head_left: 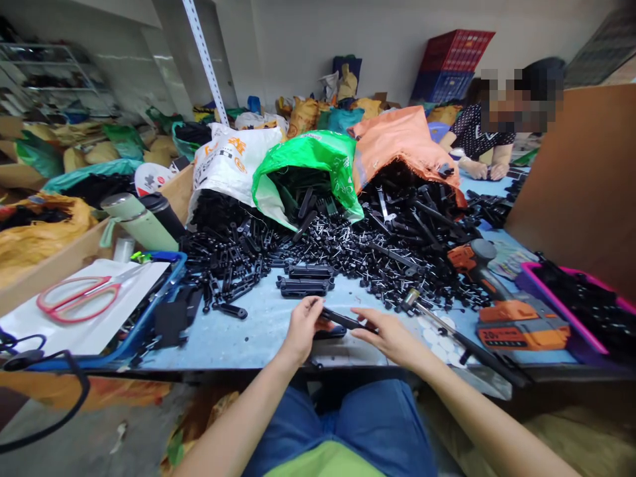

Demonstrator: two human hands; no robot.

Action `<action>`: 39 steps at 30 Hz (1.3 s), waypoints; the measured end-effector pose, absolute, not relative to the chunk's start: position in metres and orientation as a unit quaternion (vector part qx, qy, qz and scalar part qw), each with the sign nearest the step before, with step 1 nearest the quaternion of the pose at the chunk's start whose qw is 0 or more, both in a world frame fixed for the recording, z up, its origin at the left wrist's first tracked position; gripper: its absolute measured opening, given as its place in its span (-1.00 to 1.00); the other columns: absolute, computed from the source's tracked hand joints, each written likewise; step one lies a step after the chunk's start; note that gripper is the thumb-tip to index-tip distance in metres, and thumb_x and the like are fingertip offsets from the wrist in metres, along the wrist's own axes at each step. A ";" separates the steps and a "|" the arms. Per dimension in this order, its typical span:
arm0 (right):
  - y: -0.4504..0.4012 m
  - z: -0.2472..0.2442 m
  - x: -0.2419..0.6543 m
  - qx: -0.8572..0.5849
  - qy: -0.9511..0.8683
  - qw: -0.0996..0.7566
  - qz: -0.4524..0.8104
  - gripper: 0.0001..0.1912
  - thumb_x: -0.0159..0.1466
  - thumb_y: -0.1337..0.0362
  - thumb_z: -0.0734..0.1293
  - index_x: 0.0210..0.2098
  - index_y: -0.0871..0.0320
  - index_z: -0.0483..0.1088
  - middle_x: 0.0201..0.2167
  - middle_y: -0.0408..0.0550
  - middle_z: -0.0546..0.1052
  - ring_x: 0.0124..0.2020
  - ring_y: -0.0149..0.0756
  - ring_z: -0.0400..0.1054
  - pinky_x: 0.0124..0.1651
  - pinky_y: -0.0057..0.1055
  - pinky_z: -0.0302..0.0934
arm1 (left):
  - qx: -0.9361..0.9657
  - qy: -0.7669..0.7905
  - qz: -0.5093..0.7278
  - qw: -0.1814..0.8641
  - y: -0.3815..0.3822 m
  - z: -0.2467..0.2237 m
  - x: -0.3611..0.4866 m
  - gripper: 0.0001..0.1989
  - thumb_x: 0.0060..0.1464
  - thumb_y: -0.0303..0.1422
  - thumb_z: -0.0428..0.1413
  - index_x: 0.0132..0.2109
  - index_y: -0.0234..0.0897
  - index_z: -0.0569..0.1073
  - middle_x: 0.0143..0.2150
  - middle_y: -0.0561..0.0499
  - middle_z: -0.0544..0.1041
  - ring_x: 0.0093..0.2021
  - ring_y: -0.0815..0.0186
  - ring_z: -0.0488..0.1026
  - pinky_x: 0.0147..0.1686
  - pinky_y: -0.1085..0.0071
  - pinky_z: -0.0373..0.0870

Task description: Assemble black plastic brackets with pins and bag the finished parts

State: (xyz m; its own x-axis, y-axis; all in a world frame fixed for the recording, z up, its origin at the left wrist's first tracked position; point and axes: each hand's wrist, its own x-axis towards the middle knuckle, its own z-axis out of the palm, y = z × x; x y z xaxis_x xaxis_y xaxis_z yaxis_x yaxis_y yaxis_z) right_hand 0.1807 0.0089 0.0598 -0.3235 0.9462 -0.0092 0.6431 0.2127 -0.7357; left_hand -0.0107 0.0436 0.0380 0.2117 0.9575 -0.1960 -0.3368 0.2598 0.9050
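Between my two hands, just above the front of the blue tabletop, is a long black plastic part (pixel 344 318). My left hand (pixel 305 324) pinches its left end, and my right hand (pixel 385 333) has thumb and fingers closed on its right end. Another black piece (pixel 332 332) lies under it, partly covered by my left hand. Behind my hands, several similar black parts (pixel 305 281) are lined up side by side. Beyond these spreads a heap of black-headed metal pins (pixel 342 242).
Open white (pixel 233 162), green (pixel 311 152) and orange sacks (pixel 402 142) spill black parts. At right are a hammer (pixel 437 318), an orange cordless drill (pixel 521 324) and a pink-rimmed bin (pixel 571 291). Red scissors (pixel 79 298) lie left. A co-worker (pixel 489 142) works at back right.
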 end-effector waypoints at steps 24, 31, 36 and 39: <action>-0.021 0.028 0.198 -0.492 -0.870 0.015 -0.040 -0.81 0.31 0.13 0.15 -0.28 0.10 0.28 -0.36 -0.09 0.39 -0.38 -0.29 0.24 -0.38 -0.34 -0.11 | 0.894 0.388 0.133 0.183 0.029 0.012 -0.011 -0.46 -0.12 0.04 0.12 -0.14 -0.26 0.25 -0.20 -0.07 0.39 -0.19 0.14 0.35 -0.24 0.29 0.29; -0.016 0.049 0.190 -0.491 -0.870 0.021 -0.042 -0.83 0.28 0.15 0.18 -0.33 0.12 0.27 -0.39 -0.10 0.39 -0.38 -0.29 0.23 -0.38 -0.34 -0.12 | 0.892 0.383 0.168 0.169 0.030 0.007 -0.012 -0.58 -0.06 -0.04 0.11 -0.20 -0.26 0.27 -0.27 -0.05 0.41 -0.25 0.19 0.38 -0.30 0.34 0.28; -0.011 0.045 0.200 -0.471 -0.882 0.033 -0.001 -0.78 0.29 0.12 0.16 -0.34 0.13 0.28 -0.39 -0.09 0.39 -0.37 -0.30 0.25 -0.37 -0.37 -0.06 | 0.893 0.389 0.144 0.175 0.026 0.008 -0.011 -0.56 -0.08 0.01 0.10 -0.22 -0.27 0.30 -0.30 -0.03 0.43 -0.27 0.19 0.39 -0.31 0.34 0.29; -0.006 0.029 0.217 -0.469 -0.878 0.061 0.067 -0.73 0.29 0.08 0.15 -0.32 0.15 0.30 -0.37 -0.07 0.39 -0.35 -0.32 0.26 -0.35 -0.40 0.01 | 0.904 0.373 0.114 0.176 0.035 0.016 0.000 -0.45 -0.09 0.11 0.05 -0.15 -0.26 0.31 -0.24 -0.05 0.44 -0.21 0.16 0.38 -0.25 0.30 0.30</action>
State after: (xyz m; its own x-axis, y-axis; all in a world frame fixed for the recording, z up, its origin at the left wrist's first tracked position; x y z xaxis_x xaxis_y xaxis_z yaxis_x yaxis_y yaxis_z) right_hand 0.2168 -0.0060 0.0292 -0.5522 0.8326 0.0433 0.8163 0.5505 -0.1748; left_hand 0.0001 0.0349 0.0156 0.6951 0.7150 0.0749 0.6346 -0.6592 0.4035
